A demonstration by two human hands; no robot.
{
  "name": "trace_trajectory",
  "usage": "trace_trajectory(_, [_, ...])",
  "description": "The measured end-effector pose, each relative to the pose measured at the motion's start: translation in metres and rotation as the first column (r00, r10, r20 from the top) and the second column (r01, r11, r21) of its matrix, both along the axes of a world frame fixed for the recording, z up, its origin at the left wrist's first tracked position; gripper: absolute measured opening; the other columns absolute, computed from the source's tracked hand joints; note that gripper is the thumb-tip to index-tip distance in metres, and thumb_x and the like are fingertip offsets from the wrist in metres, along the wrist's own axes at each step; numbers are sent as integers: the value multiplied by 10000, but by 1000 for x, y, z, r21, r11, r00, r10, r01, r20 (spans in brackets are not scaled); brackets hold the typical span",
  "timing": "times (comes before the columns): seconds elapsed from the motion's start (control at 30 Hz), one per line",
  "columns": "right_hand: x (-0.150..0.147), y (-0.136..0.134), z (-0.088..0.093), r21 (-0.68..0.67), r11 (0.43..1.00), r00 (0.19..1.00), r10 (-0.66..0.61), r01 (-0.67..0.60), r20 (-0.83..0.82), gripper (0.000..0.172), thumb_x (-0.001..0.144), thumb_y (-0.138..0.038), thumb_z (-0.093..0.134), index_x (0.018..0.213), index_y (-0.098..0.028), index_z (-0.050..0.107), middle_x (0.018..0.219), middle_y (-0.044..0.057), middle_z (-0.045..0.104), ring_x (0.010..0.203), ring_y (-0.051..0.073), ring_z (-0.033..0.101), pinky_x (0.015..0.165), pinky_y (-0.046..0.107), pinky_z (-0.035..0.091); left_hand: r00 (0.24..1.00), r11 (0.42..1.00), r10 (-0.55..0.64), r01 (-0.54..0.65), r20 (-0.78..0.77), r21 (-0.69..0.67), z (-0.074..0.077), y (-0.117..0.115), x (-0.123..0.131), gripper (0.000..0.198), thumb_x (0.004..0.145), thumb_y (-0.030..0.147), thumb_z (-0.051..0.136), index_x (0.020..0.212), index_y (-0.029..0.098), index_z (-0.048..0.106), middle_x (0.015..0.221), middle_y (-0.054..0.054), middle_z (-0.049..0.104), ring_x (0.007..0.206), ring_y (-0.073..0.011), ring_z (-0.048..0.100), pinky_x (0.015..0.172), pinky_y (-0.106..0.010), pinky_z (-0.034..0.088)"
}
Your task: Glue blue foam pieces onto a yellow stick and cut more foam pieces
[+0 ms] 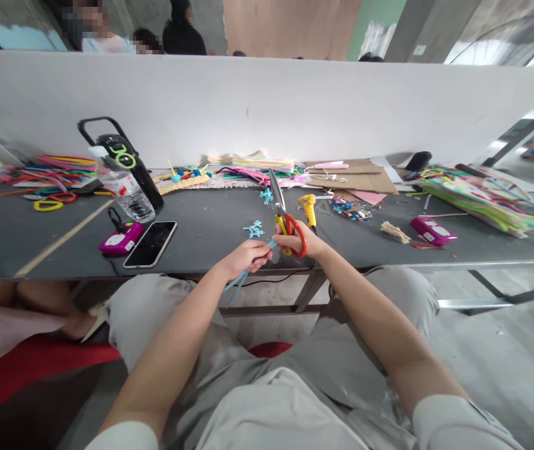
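Observation:
My left hand (247,255) is closed round a bundle of light blue pipe cleaners (236,282), whose ends hang down below the table edge. My right hand (301,240) grips scissors (281,212) with red and yellow handles; the blades point up and away, open at the tip of the blue strands. Small blue cut pieces (254,229) lie on the dark table (210,231) just beyond my hands. A yellow glue gun (308,208) lies right of the scissors.
A black phone (150,244) and a pink tape measure (120,240) lie at left, beside a water bottle (125,189) and a black bottle. Piles of coloured pipe cleaners (486,200) and cardboard (355,176) line the white partition. Another person's legs (27,300) are at far left.

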State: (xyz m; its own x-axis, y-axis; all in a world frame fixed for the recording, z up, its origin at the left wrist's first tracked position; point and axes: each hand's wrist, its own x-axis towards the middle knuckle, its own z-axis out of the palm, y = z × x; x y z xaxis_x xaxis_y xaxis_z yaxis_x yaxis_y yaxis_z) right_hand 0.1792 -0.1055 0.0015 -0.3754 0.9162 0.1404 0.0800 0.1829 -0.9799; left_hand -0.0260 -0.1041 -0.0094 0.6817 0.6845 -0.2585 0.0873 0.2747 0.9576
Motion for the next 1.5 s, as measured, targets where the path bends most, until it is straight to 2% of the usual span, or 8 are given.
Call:
trace_trajectory(0.13, [0,2,-1,0,1000,1000,-18,18,-3,279,752,-330,761,797,-203,516,610,-30,611,513,132,553,502,265,465,998,998,56,-56,-5,42,-1,1,1,356,872,461,644,716,164,525,551,80,257,434,-43,210,424,-203,125])
trace_trajectory(0.33, [1,4,-1,27,1000,998,-10,9,60,331,741,-393,780,792,-202,514,607,-29,614,537,145,582,509,264,467,999,997,39,-37,-27,72,-4,1,2,358,900,481,612,754,163,534,556,80,280,436,-44,225,423,-196,156])
trace_trajectory(0.5, [2,3,1,48,999,999,9,-11,47,324,756,-406,767,811,-195,527,683,-7,649,611,156,610,587,286,498,989,987,131,-137,67,88,-5,1,4,303,903,424,611,773,165,522,574,79,307,428,-37,241,417,-187,158])
trace_trajectory(0.73, [-1,5,0,125,988,994,-95,87,60,334,721,-405,786,794,-186,545,759,27,684,721,176,631,676,297,492,981,981,163,-173,103,89,-7,2,6,253,912,388,580,797,169,530,562,76,348,404,-36,253,402,-179,169])
trace_trajectory(0.97, [-3,4,1,133,985,992,-115,108,50,367,702,-412,804,795,-188,528,744,27,680,707,174,626,672,299,486,982,979,166,-175,93,105,-7,2,6,239,917,380,570,814,166,545,558,79,349,396,-37,258,395,-174,182])
trace_trajectory(1.17, [-3,3,6,134,983,985,-139,124,104,361,714,-427,783,785,-202,510,715,18,668,693,178,623,669,311,489,984,980,156,-166,91,111,-10,4,6,244,923,384,566,825,160,562,562,75,357,396,-37,266,391,-173,193])
trace_trajectory(1.33, [-5,4,4,133,981,987,-148,138,65,370,709,-431,779,787,-209,494,734,26,673,707,183,626,671,318,498,984,979,156,-165,83,117,-9,3,6,257,918,402,579,824,164,557,563,75,350,398,-37,259,395,-175,176])
trace_trajectory(1.5, [-3,7,3,126,978,981,-177,167,79,422,702,-471,794,779,-218,465,713,9,644,682,183,629,642,313,504,977,972,201,-208,68,114,-9,3,6,282,894,421,614,783,175,531,554,86,304,395,-33,237,401,-179,151])
